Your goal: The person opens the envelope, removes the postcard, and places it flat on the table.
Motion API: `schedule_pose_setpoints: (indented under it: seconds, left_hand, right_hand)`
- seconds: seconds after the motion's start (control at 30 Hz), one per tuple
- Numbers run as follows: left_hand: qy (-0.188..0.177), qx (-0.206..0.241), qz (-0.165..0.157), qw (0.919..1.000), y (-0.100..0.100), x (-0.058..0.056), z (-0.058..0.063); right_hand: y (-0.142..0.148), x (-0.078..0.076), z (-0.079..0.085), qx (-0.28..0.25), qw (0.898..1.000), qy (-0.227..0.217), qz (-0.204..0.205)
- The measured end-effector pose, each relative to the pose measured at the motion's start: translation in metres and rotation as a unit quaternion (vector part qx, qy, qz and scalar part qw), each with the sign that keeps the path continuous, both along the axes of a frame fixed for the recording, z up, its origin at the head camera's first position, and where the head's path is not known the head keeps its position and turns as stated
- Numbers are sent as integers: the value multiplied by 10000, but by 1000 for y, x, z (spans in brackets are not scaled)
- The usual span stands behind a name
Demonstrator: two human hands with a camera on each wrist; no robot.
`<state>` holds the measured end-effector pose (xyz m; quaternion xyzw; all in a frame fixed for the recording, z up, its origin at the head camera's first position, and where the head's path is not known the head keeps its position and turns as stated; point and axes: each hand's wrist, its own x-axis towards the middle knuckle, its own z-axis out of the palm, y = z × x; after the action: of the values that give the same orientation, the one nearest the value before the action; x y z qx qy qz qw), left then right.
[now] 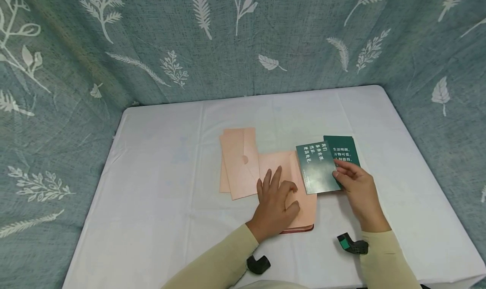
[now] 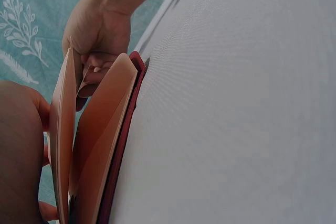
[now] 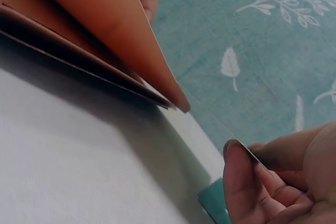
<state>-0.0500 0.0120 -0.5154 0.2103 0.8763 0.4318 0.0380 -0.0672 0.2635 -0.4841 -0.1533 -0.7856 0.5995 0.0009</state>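
Plainly, the right hand (image 1: 356,185) pinches a dark green card (image 1: 318,171), printed with white Chinese characters, raised above the table (image 1: 159,175) and overlapping the peach-paged notebook's right edge in the head view. A second dark green card (image 1: 341,146) lies partly behind it. With fingers spread and slightly bent, the left hand (image 1: 274,206) touches a lifted leaf of the peach-paged notebook (image 1: 308,209), whose cover (image 2: 118,166) is dark red. Just left, two overlapping peach envelopes (image 1: 235,154) lie on the white tablecloth.
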Motion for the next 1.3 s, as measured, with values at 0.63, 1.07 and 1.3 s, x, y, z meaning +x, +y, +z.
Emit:
schedule_pose_setpoints:
  seconds: [0.63, 1.07, 1.3]
  left_hand:
    - [30, -41, -35, 10000, -1, 0, -3]
    - [-4, -21, -12, 10000, -1, 0, -3]
    - [21, -42, -13, 10000, 0, -1, -5]
  right_hand:
    - [33, -11, -2, -219, 9964, -150, -804]
    - [44, -18, -8, 354, 9937, -167, -1048]
    - [42, -18, -13, 1058, 9895, -244, -954]
